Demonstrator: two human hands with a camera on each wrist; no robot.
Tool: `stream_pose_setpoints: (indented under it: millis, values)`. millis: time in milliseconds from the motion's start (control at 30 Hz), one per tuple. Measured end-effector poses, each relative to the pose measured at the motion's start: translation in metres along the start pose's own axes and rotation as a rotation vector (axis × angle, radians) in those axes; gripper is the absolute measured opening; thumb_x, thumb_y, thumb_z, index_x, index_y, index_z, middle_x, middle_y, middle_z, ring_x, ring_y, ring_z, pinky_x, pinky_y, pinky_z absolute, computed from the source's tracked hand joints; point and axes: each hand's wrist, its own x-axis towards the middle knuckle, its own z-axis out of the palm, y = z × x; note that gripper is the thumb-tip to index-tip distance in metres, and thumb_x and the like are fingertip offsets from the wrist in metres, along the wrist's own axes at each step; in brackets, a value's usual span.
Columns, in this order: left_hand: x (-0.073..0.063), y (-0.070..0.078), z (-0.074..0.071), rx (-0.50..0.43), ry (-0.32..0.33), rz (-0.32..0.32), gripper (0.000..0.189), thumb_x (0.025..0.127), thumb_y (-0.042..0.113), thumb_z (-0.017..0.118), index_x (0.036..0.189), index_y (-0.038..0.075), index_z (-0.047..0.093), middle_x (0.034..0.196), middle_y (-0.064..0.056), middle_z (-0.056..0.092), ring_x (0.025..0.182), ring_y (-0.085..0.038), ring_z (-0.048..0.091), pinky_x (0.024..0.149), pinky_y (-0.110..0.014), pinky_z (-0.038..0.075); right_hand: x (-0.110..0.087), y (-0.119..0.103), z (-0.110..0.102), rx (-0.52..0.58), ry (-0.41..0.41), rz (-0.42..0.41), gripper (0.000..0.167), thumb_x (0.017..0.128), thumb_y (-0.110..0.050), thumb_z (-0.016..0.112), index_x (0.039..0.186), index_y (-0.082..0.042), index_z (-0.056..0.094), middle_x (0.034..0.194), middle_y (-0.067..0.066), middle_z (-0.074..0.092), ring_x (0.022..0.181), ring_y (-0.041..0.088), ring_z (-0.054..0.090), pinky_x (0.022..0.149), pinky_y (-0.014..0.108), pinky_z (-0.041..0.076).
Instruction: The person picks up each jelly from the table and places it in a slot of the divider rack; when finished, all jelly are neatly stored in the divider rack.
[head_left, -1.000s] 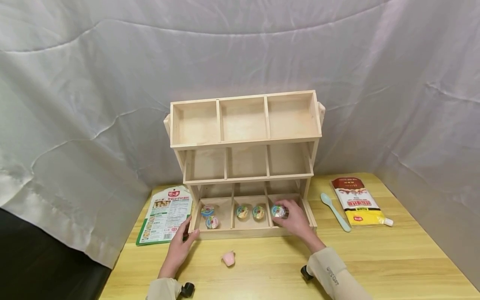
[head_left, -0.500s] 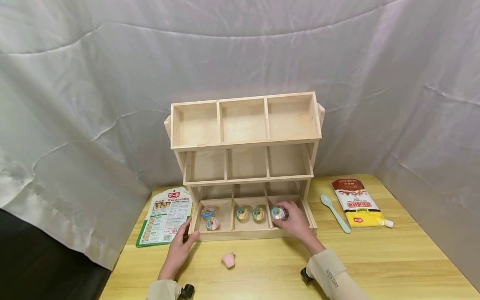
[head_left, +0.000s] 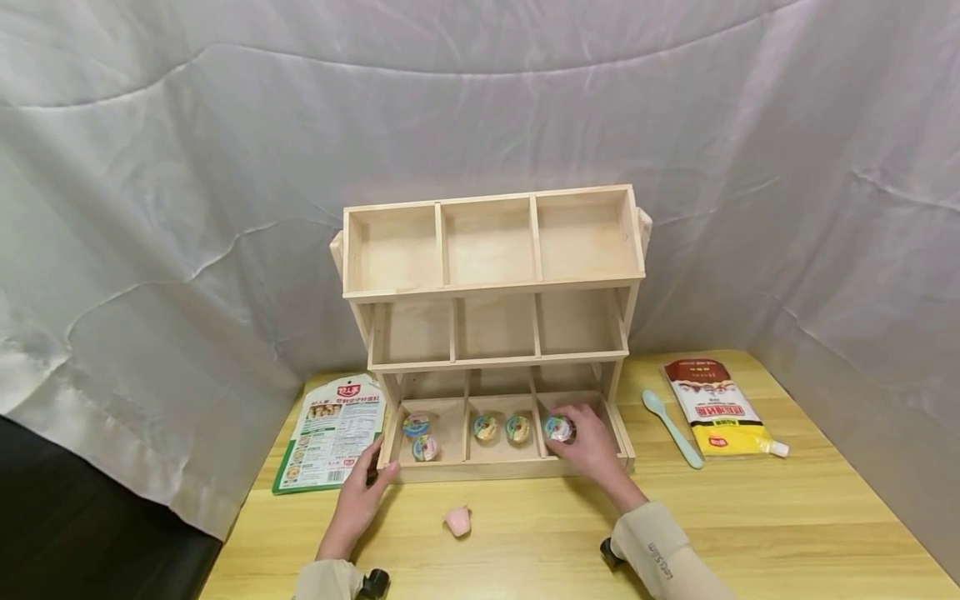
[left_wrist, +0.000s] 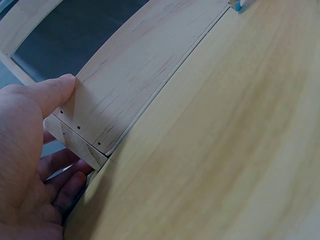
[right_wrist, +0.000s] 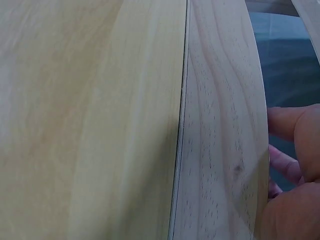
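A three-tier wooden shelf (head_left: 495, 358) stands on the table, each tier split into three compartments. My left hand (head_left: 361, 500) grips its lower left front corner; in the left wrist view the thumb lies on the front board (left_wrist: 145, 65) and the fingers are at the side. Inside the bottom right compartment, my right hand (head_left: 588, 442) holds a small foil-lidded jelly cup (head_left: 558, 428). The front board (right_wrist: 220, 125) hides that cup in the right wrist view. Two jelly cups (head_left: 486, 427) sit in the bottom middle compartment. Two more cups (head_left: 424, 447) are at bottom left.
A pink cup (head_left: 457, 522) lies on the table in front of the shelf. To the left is a green and white food packet (head_left: 333, 433). A pale blue spoon (head_left: 672, 429) and a red, white and yellow spouted pouch (head_left: 720, 408) lie to the right. Grey curtains surround the table.
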Motion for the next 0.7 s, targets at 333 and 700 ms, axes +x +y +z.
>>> stream_pose_setpoints:
  millis: [333,700]
  values:
    - [-0.0011,-0.0003,0.0008,-0.005,-0.004,0.001,0.072,0.104,0.04,0.062,0.164,0.015,0.031,0.159,-0.025,0.043,0.142,-0.04,0.047,0.114,-0.058,0.039,0.0015,0.0021,0.0027,-0.006,0.021,0.042,0.045,0.081,-0.009,0.086,0.122,-0.001,0.07,0.11,0.02,0.063,0.095,0.033,0.064,0.083,0.051,0.056]
    - [-0.0006,0.0018,-0.0008,-0.017,-0.011,-0.015,0.072,0.104,0.042,0.062,0.164,0.017,0.031,0.161,-0.024,0.04,0.143,-0.04,0.047,0.115,-0.058,0.039,0.0052,0.0043,0.0014,0.026,0.029,0.043,0.045,0.082,-0.008,0.084,0.123,-0.002,0.07,0.11,0.02,0.063,0.095,0.032,0.063,0.08,0.046,0.055]
